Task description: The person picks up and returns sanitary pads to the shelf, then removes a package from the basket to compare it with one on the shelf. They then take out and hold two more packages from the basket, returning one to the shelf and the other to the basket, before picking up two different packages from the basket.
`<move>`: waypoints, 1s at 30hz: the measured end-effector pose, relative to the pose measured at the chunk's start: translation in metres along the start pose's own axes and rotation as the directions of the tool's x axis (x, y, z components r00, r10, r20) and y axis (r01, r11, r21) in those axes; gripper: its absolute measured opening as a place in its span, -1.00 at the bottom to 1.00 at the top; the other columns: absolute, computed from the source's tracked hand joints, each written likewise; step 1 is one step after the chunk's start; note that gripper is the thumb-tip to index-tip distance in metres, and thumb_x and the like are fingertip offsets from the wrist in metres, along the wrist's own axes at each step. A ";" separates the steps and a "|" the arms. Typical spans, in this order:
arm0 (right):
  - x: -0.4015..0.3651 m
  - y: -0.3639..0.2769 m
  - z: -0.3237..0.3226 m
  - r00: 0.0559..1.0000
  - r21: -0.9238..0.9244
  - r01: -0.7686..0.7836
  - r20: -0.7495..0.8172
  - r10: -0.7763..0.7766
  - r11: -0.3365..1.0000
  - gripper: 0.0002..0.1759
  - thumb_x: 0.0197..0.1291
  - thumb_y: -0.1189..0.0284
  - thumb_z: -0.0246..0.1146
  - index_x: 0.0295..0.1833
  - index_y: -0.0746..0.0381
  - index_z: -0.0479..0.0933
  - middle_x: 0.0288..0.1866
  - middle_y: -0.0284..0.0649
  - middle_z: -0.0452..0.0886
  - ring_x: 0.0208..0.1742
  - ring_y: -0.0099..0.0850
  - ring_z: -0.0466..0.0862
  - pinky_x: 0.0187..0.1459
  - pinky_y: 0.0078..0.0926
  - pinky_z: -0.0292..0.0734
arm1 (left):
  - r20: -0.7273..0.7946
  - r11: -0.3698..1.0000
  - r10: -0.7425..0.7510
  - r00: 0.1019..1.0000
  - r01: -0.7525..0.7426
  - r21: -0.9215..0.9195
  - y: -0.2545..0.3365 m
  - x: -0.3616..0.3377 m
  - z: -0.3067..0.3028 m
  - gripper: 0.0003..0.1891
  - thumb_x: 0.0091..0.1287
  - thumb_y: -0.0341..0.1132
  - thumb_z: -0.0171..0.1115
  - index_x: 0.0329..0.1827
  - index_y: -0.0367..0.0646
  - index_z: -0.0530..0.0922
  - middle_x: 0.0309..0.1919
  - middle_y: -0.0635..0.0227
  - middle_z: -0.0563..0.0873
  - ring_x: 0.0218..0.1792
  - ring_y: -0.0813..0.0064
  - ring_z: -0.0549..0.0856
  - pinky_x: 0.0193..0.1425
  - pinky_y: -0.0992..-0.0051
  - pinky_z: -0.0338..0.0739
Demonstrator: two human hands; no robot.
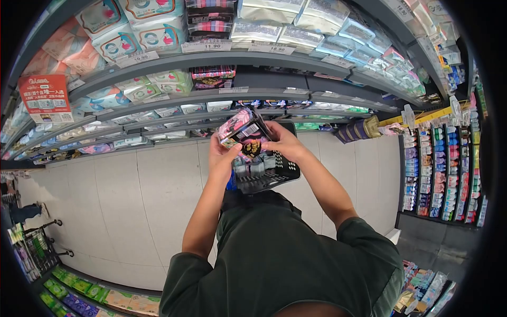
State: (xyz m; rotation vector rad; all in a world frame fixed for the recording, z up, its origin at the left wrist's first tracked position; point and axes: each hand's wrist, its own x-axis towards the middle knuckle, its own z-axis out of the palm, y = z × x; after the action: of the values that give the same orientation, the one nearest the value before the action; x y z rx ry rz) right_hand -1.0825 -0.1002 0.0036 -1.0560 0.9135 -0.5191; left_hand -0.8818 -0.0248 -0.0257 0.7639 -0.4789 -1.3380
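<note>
A black and pink pack [244, 128] with a barcode is held up between my two hands in front of my body. My left hand [224, 154] grips its left side, thumb on the near face. On the opposite side my right hand [285, 141] has its fingers and thumb closed on the pack's edge. Right below them is a black plastic basket [288, 171] with holes in its wall. Several grey packages [256, 169] lie inside it, partly hidden by the pack and my hands.
Shelves [211, 51] of packaged goods with price tags curve across the front. A red sign [46, 99] hangs at the left. Racks of bottles [438, 174] stand at the right. A wheeled cart [39, 245] and a person's leg [26, 212] are at the far left.
</note>
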 end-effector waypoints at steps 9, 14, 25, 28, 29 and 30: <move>0.019 -0.026 -0.024 0.949 -0.170 0.206 -0.205 -0.239 0.964 -0.22 -0.02 0.48 0.50 0.32 0.30 0.30 0.11 -0.23 0.53 0.10 -0.44 0.54 0.16 -0.47 0.45 | -0.176 0.847 -0.044 0.983 0.131 0.515 -0.018 0.002 -0.030 -0.37 0.20 -0.38 0.37 0.31 -0.28 0.29 0.24 0.08 0.43 0.28 0.26 0.43 0.30 0.25 0.37; 0.034 -0.051 -0.043 0.964 0.062 0.025 -0.267 -0.007 0.998 -0.34 0.11 0.32 0.45 0.25 0.30 0.35 0.05 -0.29 0.55 0.00 -0.51 0.60 -0.03 -0.50 0.55 | 0.133 0.212 0.324 0.937 -0.209 0.955 -0.046 -0.001 -0.063 -0.30 0.12 -0.31 0.38 0.31 -0.31 0.28 0.25 -0.08 0.37 0.30 -0.01 0.35 0.37 0.13 0.24; 0.097 -0.075 -0.057 0.687 -0.822 0.219 -0.253 -0.682 0.526 -0.22 -0.08 0.34 0.50 0.28 0.30 0.36 0.19 0.09 0.48 0.21 0.04 0.48 0.25 -0.23 0.36 | -0.195 0.327 0.196 0.961 0.123 0.937 -0.102 0.008 -0.095 -0.23 0.09 -0.31 0.39 0.34 -0.40 0.24 0.12 -0.09 0.51 0.15 -0.01 0.51 0.24 0.21 0.39; 0.110 -0.087 -0.059 0.712 -0.910 0.071 -0.240 -0.660 0.408 -0.28 -0.04 0.27 0.48 0.23 0.30 0.40 0.15 0.11 0.52 0.19 0.06 0.48 0.20 -0.15 0.39 | -0.241 0.390 0.126 0.962 0.176 0.904 -0.098 0.008 -0.092 -0.29 0.11 -0.33 0.37 0.32 -0.38 0.28 0.04 0.00 0.59 0.09 0.06 0.57 0.19 0.24 0.44; 0.119 -0.089 -0.065 0.713 -0.908 0.074 -0.240 -0.659 0.411 -0.28 -0.04 0.27 0.48 0.23 0.30 0.40 0.15 0.11 0.52 0.19 0.06 0.48 0.20 -0.15 0.39 | -0.243 0.386 0.128 0.962 0.177 0.905 -0.097 0.009 -0.091 -0.29 0.11 -0.33 0.37 0.32 -0.38 0.28 0.04 0.00 0.59 0.09 0.06 0.57 0.19 0.24 0.44; 0.124 -0.093 -0.065 0.743 -0.915 0.036 -0.244 -0.623 0.402 -0.28 -0.04 0.24 0.48 0.21 0.31 0.41 0.12 0.10 0.54 0.17 0.04 0.50 0.18 -0.17 0.40 | -0.254 0.420 0.109 0.961 0.187 0.888 -0.098 0.009 -0.092 -0.31 0.11 -0.33 0.36 0.31 -0.37 0.30 0.02 0.03 0.61 0.05 0.08 0.60 0.16 0.25 0.46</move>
State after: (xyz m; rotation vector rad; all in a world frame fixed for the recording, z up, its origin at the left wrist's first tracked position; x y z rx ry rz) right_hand -1.0650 -0.2658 0.0277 -2.1861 1.5916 -0.7675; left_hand -0.8820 -0.0186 -0.1598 1.8761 -1.0007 -0.8865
